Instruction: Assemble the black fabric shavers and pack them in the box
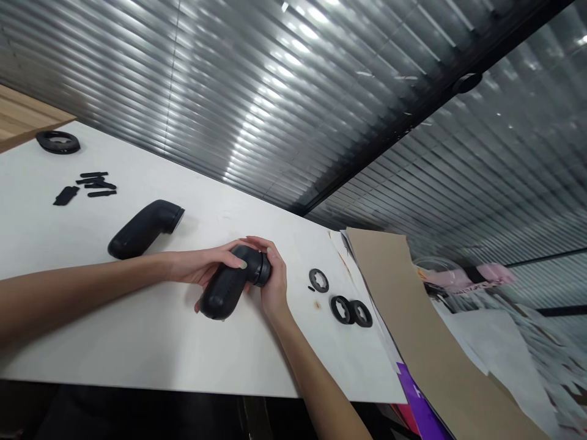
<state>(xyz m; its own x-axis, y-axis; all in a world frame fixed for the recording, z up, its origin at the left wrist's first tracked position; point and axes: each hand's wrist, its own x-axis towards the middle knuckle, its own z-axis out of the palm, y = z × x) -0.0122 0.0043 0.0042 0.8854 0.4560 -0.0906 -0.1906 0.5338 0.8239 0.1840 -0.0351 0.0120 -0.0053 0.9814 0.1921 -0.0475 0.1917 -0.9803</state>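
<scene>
A black angled handheld device (224, 287) is held over the white table by both hands. My left hand (206, 269) is closed around its body, thumb on top near the bend. The fingers of my right hand (274, 275) wrap around the round head (263, 269) at its right end. What the fingertips touch on the far side is partly hidden. A second black angled device (145, 229) of like shape lies on the table just beyond my left forearm, its head pointing right.
Several small black strips (96, 182) and a black oval ring (58, 142) lie at far left. Black rings with notched openings (318, 280) lie to the right, near a brown cardboard sheet (389, 287). A corrugated metal wall (206, 91) rises behind the white table (151, 342).
</scene>
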